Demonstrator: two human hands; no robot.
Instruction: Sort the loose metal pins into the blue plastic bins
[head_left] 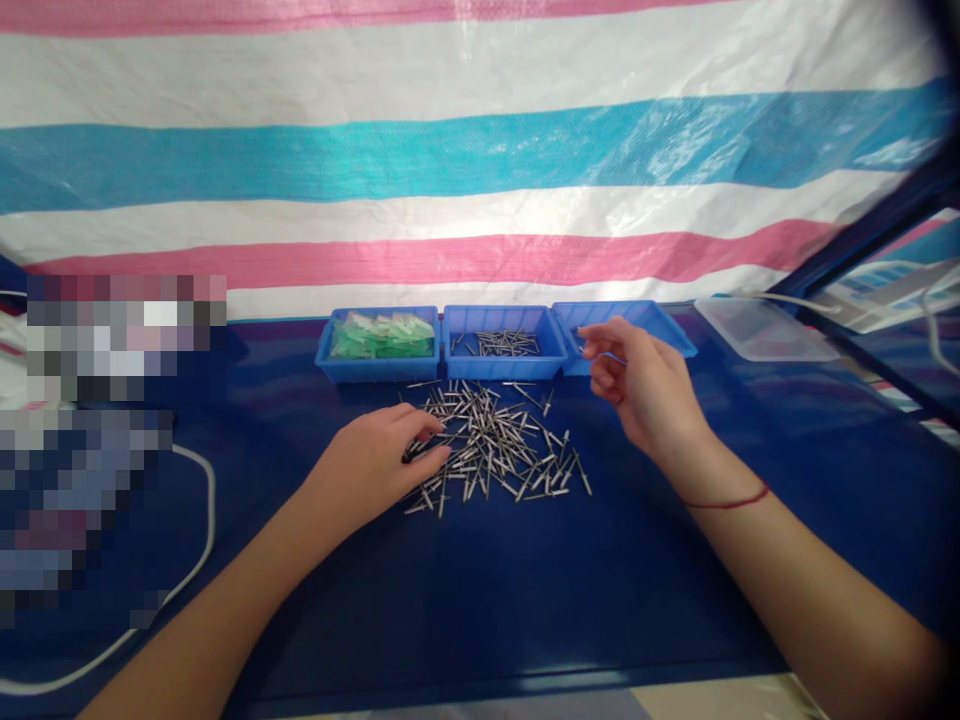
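A heap of several small metal pins (495, 440) lies on the blue table (525, 580). My left hand (371, 460) rests on the heap's left edge, fingers curled onto a few pins. My right hand (645, 385) hovers over the right blue tray (660, 325), thumb and forefinger pinched together; what they hold is too small to see. The middle blue tray (502, 345) holds a few metal pins. The left blue tray (379, 350) is full of green plastic pieces.
A clear plastic lid or box (761, 330) sits at the right. A white cable (202, 520) loops across the left of the table. A striped tarp (480, 160) hangs behind. A dark frame bar (877, 225) slants at the right.
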